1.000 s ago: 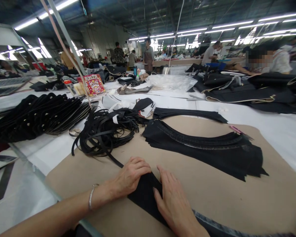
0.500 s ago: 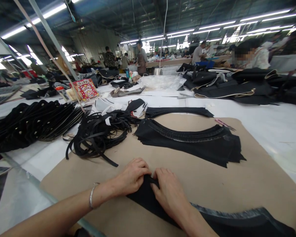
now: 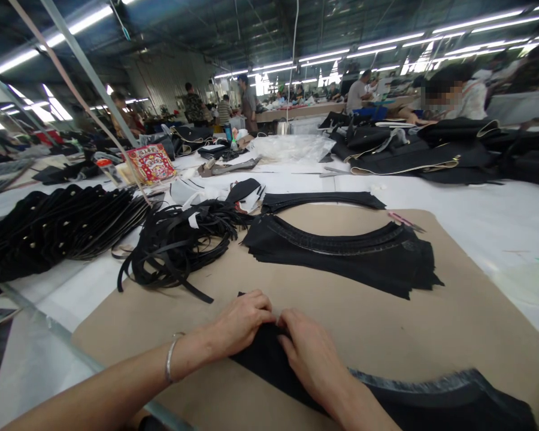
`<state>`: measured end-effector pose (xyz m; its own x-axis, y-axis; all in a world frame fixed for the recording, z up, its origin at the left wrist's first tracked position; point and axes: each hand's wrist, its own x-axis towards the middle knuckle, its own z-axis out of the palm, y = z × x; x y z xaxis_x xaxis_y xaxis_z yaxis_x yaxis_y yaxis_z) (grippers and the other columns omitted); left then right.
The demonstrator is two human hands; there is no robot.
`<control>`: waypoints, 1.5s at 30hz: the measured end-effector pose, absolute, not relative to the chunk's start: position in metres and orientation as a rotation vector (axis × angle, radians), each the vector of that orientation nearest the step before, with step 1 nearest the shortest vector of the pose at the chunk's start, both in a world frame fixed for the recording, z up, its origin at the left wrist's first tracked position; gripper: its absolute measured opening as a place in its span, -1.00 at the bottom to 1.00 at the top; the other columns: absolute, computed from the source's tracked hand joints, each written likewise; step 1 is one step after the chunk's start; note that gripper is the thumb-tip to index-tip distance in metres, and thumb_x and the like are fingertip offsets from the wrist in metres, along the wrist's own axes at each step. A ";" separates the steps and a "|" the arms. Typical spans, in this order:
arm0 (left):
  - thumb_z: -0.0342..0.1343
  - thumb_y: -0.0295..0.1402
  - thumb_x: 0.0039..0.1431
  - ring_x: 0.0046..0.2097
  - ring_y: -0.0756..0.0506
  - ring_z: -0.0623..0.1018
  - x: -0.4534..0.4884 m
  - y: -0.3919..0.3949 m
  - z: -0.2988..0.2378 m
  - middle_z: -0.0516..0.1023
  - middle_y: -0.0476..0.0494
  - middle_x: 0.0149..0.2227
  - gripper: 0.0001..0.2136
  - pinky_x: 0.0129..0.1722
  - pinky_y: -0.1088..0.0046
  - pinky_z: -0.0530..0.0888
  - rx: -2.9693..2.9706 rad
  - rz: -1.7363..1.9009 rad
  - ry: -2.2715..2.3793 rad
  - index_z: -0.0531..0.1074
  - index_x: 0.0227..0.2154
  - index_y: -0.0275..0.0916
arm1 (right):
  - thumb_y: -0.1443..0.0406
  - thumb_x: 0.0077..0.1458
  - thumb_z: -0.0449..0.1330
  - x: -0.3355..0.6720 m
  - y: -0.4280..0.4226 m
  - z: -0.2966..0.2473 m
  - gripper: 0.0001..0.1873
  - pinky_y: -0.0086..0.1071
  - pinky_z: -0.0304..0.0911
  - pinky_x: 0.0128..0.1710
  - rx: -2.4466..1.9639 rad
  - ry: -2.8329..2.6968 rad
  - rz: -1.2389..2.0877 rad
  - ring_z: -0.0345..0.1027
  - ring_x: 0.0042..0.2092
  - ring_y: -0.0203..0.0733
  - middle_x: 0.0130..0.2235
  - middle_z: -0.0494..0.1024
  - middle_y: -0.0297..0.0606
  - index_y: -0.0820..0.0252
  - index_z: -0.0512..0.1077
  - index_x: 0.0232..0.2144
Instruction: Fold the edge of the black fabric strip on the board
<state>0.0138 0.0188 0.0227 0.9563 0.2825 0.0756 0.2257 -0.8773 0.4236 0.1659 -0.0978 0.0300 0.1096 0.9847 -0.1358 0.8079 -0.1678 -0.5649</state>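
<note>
A long curved piece of black fabric [image 3: 269, 359] lies across the front of the tan board [image 3: 215, 407], a greyish band along its curved edge at the right. My left hand [image 3: 245, 320], with a bracelet on the wrist, pinches its upper edge near the left end. Close beside it my right hand [image 3: 308, 353] grips the same edge between thumb and fingers. The fingertips of both hands are nearly touching, and what lies right between them is partly hidden. A small dark corner of fabric shows behind my left hand.
Beyond my hands lies a stack of curved black pieces [image 3: 341, 257], with a thinner stack [image 3: 323, 200] behind. Pink-handled snips [image 3: 404, 221] rest near them. Left are a tangle of black straps [image 3: 175, 245] and overlapping black panels [image 3: 58, 230]. A person [image 3: 449, 96] bends over work at the right.
Both hands stay pinched on the fabric edge with only slight finger movement. A dark fabric corner now shows behind my left hand. The whole view has shifted slightly.
</note>
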 end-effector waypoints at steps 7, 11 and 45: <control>-0.11 -0.66 0.19 -0.20 -0.07 0.46 0.008 0.016 0.014 0.50 -0.11 -0.28 -0.63 -0.20 0.46 0.41 2.637 0.260 0.388 0.55 -0.19 -0.18 | 0.49 0.11 0.05 0.170 -0.108 0.023 -0.79 -0.37 0.18 -0.20 -1.960 -1.704 0.748 0.37 -0.19 -0.18 -0.23 0.48 -0.29 0.14 0.40 -0.27; -0.11 -0.65 0.18 -0.17 -0.09 0.45 0.005 0.010 0.016 0.50 -0.12 -0.24 -0.60 -0.17 0.43 0.41 2.627 0.248 0.390 0.53 -0.11 -0.17 | 0.50 0.12 0.05 0.171 -0.112 0.018 -0.80 -0.35 0.19 -0.19 -1.940 -1.710 0.745 0.35 -0.19 -0.16 -0.24 0.46 -0.27 0.15 0.39 -0.32; -0.08 -0.64 0.19 -0.21 -0.07 0.47 0.022 -0.016 0.013 0.50 -0.10 -0.31 -0.65 -0.21 0.46 0.42 2.586 0.278 0.475 0.57 -0.22 -0.18 | 0.47 0.16 0.07 0.188 -0.129 0.013 -0.83 -0.32 0.21 -0.14 -1.880 -1.729 0.743 0.33 -0.16 -0.14 -0.23 0.46 -0.27 0.16 0.41 -0.29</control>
<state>0.0216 -0.0156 0.0129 0.9185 0.3805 0.1075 0.2799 -0.8178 0.5028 0.1882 -0.1288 0.0133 0.0559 0.9959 -0.0716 0.7373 -0.0896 -0.6697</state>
